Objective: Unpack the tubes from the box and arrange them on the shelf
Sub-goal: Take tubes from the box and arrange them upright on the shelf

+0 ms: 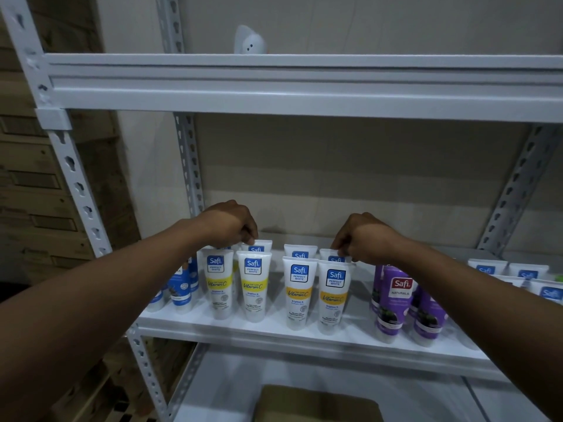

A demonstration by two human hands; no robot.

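Observation:
White tubes with yellow bands stand cap-down in rows on the white shelf (274,333). My left hand (230,222) pinches the top edge of a back-row white tube (259,246) behind a front yellow-band tube (253,287). My right hand (364,237) pinches the top of another back-row white tube (334,257) behind a front tube (333,296). A brown cardboard box (316,405) sits on the shelf below, its inside hidden.
Blue tubes (179,284) stand at the shelf's left end, purple tubes (396,300) to the right, more white tubes (518,274) at far right. An upper shelf beam (304,86) hangs overhead with a white object (249,41) on it. Stacked cartons (36,178) stand left.

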